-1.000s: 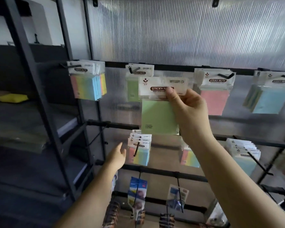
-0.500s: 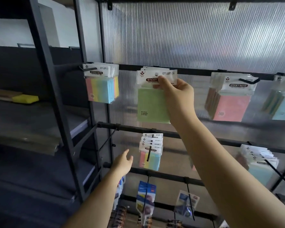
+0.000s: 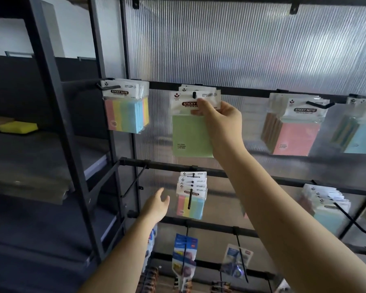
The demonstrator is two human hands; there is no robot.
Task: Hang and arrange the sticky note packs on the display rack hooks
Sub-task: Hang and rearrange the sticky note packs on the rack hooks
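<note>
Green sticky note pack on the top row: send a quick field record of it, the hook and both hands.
pack: green sticky note pack, header card over the hook tip
hook: black hook, tip pokes through the pack's hang hole
right hand: right hand pinches the pack's header
left hand: left hand, fingers relaxed, holds nothing, beside the striped packs

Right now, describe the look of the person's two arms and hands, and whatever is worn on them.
Both forearms are bare as far as the frame shows: no sleeves in sight. The left hand and right hand wear no gloves, and no rings, watch or bracelets show on the visible sides. No markings show on either arm.
</note>
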